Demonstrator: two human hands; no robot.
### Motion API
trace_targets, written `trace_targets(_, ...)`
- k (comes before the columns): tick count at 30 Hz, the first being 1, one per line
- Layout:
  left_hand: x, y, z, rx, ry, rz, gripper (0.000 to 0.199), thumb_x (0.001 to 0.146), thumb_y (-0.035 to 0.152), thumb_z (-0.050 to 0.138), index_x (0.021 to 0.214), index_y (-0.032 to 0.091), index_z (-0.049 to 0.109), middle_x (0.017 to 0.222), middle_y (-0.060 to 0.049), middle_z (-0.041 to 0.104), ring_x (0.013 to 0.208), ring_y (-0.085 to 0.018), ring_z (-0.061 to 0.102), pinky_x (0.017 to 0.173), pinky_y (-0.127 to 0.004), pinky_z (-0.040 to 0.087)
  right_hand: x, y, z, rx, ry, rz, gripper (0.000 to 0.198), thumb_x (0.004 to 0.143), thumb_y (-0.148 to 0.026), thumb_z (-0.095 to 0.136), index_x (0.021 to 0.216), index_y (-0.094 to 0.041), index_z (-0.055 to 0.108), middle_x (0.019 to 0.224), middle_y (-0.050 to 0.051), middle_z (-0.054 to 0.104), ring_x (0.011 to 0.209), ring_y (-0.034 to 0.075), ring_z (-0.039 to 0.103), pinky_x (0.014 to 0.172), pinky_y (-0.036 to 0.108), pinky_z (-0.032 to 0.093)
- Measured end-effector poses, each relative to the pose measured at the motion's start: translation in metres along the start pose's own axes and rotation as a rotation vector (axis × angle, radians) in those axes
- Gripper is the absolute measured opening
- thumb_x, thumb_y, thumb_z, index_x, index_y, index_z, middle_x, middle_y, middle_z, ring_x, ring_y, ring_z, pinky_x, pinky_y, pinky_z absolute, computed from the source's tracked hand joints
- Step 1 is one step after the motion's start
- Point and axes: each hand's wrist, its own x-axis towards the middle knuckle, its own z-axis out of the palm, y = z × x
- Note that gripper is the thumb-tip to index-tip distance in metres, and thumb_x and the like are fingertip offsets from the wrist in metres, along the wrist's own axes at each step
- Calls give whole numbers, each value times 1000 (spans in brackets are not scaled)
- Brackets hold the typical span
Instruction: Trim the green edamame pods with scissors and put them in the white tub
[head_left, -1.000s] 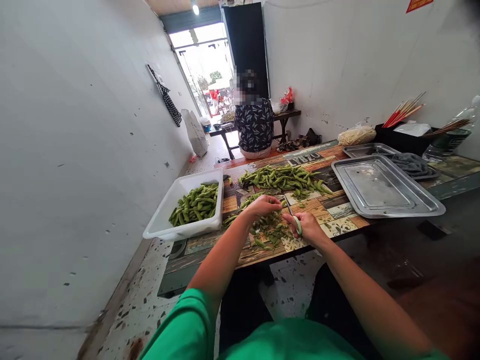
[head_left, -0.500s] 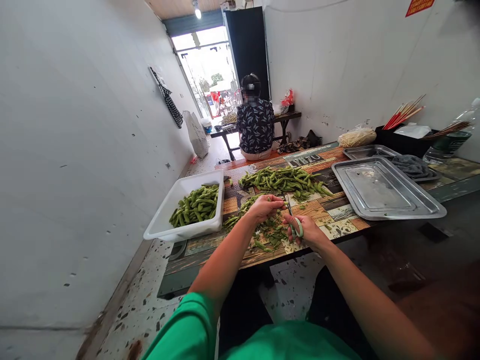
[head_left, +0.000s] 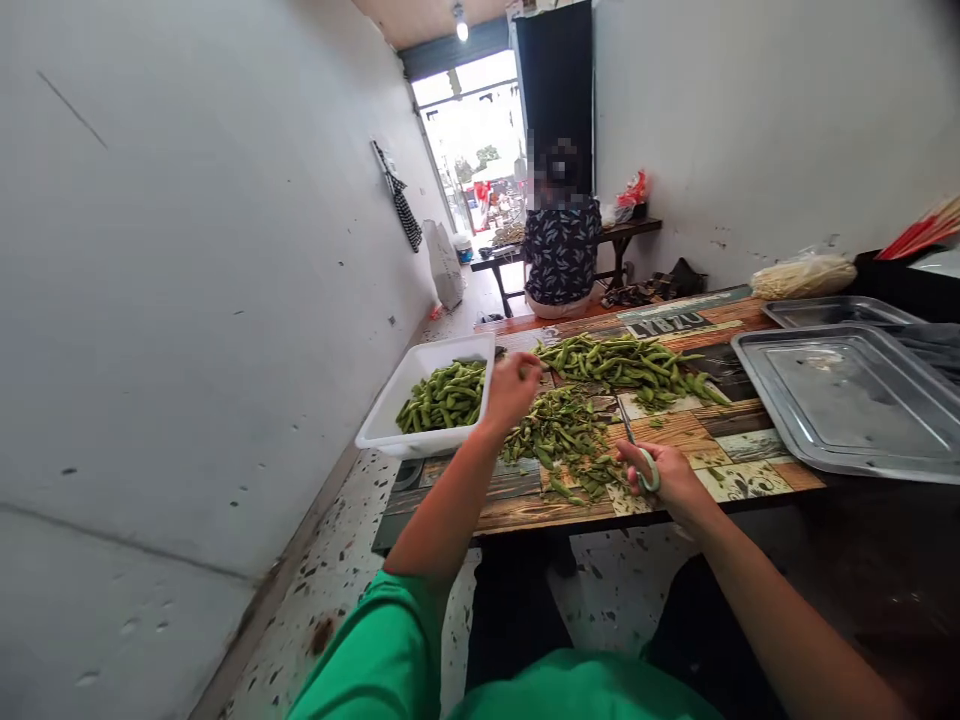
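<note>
My left hand is beside the right rim of the white plastic tub, its fingers curled together around a green edamame pod that hardly shows. Inside the tub lies a heap of edamame pods. My right hand grips scissors by their pale green handles, the blades pointing away from me over the table. Between my hands spreads a low pile of green trimmings. Behind it lies a larger pile of whole edamame pods.
The patterned wooden table carries a metal tray on the right, with a second tray behind it. A bagged bundle of pale strands lies at the back right. A person sits beyond the table, facing away.
My left hand has gone from the scissor tips leftward to the tub's rim. The scissors have stayed in my right hand, now apart from the left. The view has turned left.
</note>
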Motion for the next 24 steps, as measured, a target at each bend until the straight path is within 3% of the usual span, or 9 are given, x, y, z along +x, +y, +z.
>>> trace_targets(2,18,-13,-41,227,266,7,25,84,20,46,105,15,59,99,-9,65,89,-17,58,83,-30,43,-1,0,-2,29,-22,7,46,61,-58,71,73,-16,60,47,-4,54,34,8,47,27,16,24)
trace_targets(3,26,-20,-59,343,321,-13,28,84,20,45,109,15,57,108,-12,63,100,-20,56,89,-33,41,-2,-1,-2,45,-30,3,45,61,-57,72,72,-16,60,47,-4,54,34,8,46,27,16,24)
trace_targets(6,47,-31,-89,665,87,-172,34,76,25,59,107,12,59,122,-19,55,120,-32,45,98,-46,35,-7,-4,-3,111,-10,-23,44,61,-56,73,72,-15,59,47,-4,53,34,8,46,28,16,25)
trace_targets(8,53,-26,-83,781,9,-124,36,76,27,59,110,13,60,131,-19,50,127,-35,37,101,-54,29,-8,-5,-7,168,55,-64,45,62,-56,72,74,-15,60,48,-3,53,35,7,47,28,15,25)
trace_targets(11,52,-1,-36,677,-92,177,33,84,24,49,114,17,60,132,-12,52,125,-29,41,105,-50,27,-8,-3,-17,236,217,-159,45,62,-55,73,74,-14,60,47,-3,53,36,8,48,28,15,25)
trace_targets(15,44,35,67,335,-583,582,35,84,19,47,115,22,62,126,-6,56,120,-20,46,106,-33,30,-6,0,-32,378,318,-214,41,64,-53,73,75,-15,60,49,-4,52,39,7,49,29,15,26)
trace_targets(17,42,46,117,315,-683,716,41,85,20,46,125,24,55,133,-6,51,128,-20,38,110,-37,23,-7,1,-37,438,291,-216,40,67,-52,72,77,-16,60,50,-4,51,39,6,48,30,15,26)
trace_targets(21,40,53,187,440,-678,707,45,88,40,43,132,31,48,148,-5,33,138,-29,19,109,-59,5,-8,1,-42,510,245,-207,36,70,-50,70,78,-17,59,51,-5,50,41,6,47,31,15,27)
trace_targets(24,36,46,206,512,-709,644,47,88,48,39,131,32,49,148,-6,32,137,-32,17,107,-62,7,-10,0,-44,505,221,-186,36,69,-50,70,79,-17,60,52,-4,51,42,7,48,32,17,30)
